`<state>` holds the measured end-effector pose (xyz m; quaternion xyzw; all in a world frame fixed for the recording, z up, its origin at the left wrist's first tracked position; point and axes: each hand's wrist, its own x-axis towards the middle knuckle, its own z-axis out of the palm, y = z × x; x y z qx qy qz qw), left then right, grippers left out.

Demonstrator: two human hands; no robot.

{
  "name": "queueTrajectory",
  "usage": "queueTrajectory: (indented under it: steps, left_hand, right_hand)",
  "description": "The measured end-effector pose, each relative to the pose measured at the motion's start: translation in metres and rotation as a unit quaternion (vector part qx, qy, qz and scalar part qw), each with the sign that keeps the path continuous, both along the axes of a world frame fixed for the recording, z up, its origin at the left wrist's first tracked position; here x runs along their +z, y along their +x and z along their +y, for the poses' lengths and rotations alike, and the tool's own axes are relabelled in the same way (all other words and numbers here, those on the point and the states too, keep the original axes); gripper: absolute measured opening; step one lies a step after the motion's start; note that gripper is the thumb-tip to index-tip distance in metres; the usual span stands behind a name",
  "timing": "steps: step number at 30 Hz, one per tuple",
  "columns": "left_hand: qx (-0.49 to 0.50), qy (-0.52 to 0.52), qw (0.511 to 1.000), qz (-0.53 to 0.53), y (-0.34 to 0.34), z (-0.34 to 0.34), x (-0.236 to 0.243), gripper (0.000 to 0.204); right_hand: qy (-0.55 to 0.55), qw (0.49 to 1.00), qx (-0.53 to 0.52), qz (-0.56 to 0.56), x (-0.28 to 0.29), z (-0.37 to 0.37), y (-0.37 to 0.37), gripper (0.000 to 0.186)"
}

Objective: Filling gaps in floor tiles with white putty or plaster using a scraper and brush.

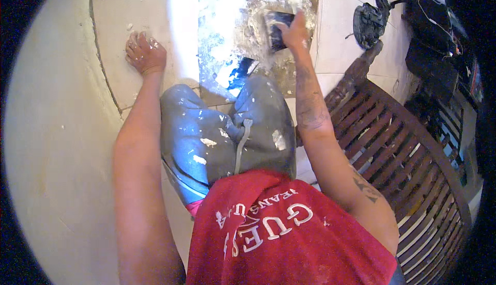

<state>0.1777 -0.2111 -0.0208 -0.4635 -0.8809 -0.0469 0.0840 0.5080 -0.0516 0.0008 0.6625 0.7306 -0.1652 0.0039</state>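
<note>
My right hand grips a dark, flat rectangular plate, with the thumb laid over its face. The plate lies against whitish paste smeared on a stained board in front of my knees. Whether the plate has a handle, I cannot tell. Off to the left, my left hand rests on the floor tiles with its fingers slightly bent and apart, holding nothing. White specks cling to those fingers. A dark object, partly washed out by bright light, lies on the board near my knee.
A brown slatted wooden bench stands close on my right. Beyond its end, a dark fan-like object lies on the tiles. Cables and dark items crowd the far right. A pale wall runs along the left.
</note>
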Motion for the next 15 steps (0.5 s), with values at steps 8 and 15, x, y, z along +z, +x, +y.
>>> queueTrajectory:
  steps: [8,15]
  left_hand:
    - [-0.002,0.003,1.000,-0.015,-0.002,0.003,0.001,0.035]
    - [0.002,0.011,0.999,-0.030,0.004,0.004,0.002,0.035]
  right_hand:
    - [0.005,0.995,0.084,0.050,-0.006,0.051,-0.019,0.072]
    - [-0.014,0.965,0.257,-0.048,0.005,0.027,-0.031,0.070]
